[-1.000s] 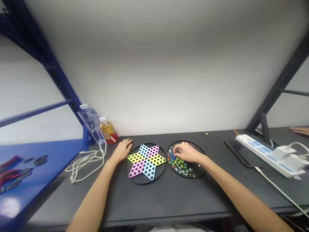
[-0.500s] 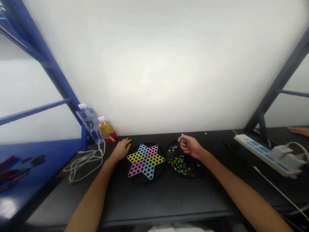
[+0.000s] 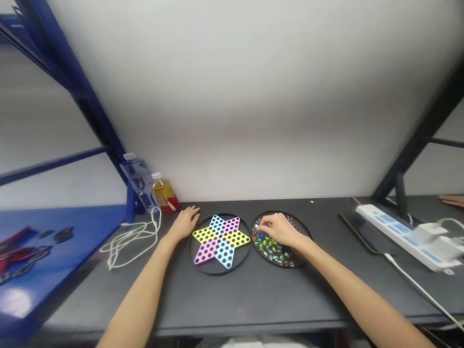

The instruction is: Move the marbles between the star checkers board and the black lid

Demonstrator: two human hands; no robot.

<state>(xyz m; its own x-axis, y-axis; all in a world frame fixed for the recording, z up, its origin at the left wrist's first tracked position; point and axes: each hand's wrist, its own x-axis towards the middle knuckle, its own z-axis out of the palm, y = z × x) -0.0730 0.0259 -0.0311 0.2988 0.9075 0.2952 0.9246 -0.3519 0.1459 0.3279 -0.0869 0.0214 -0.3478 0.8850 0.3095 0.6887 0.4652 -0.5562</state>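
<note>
A round black game board [image 3: 219, 239] with a six-pointed star of yellow, blue and pink holes lies on the dark table. My left hand [image 3: 185, 222] rests flat beside its left rim, fingers spread. To the right sits a round black tray [image 3: 293, 261] filled with several coloured marbles [image 3: 272, 250]. My right hand [image 3: 280, 229] is down over the tray's far half, its fingers curled into the marbles; what they hold is hidden.
A white cable [image 3: 130, 239] lies coiled left of the board, with a clear bottle [image 3: 137, 180] and an orange drink bottle [image 3: 164, 193] behind it. A white power strip [image 3: 406, 237] with plugs and a dark flat device [image 3: 358, 232] lie at right. A blue shelf [image 3: 43, 251] stands at left.
Half a second ago my right hand was raised above the tray pinching a blue marble; it has since dropped back onto the marbles. My left hand has stayed put.
</note>
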